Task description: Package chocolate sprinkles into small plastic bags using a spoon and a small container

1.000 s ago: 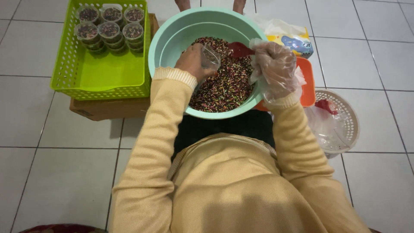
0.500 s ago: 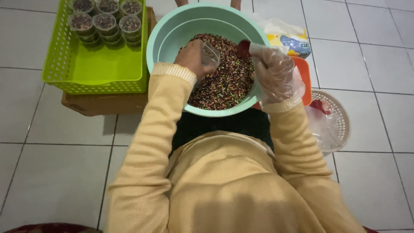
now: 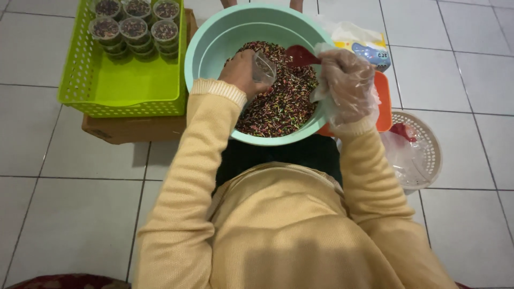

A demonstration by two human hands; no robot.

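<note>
L hand [image 3: 242, 71], bare, wrapped round a small clear plastic cup [image 3: 263, 68], tilted, partly filled, held over the heap of multicoloured sprinkles [image 3: 278, 101]. R hand [image 3: 345, 80], in a thin clear plastic glove, grips a red plastic scoop [image 3: 300, 55]; scoop bowl sits just beside the cup mouth, touching or not, can't tell. Both hands inside the wide mint-green plastic basin [image 3: 214, 37]. Left of L hand: lime-green perforated plastic basket [image 3: 123, 91] w/ filled lidded cups [image 3: 134, 27] at its far end. Right of R hand: white round woven tray [image 3: 428, 155].
</note>
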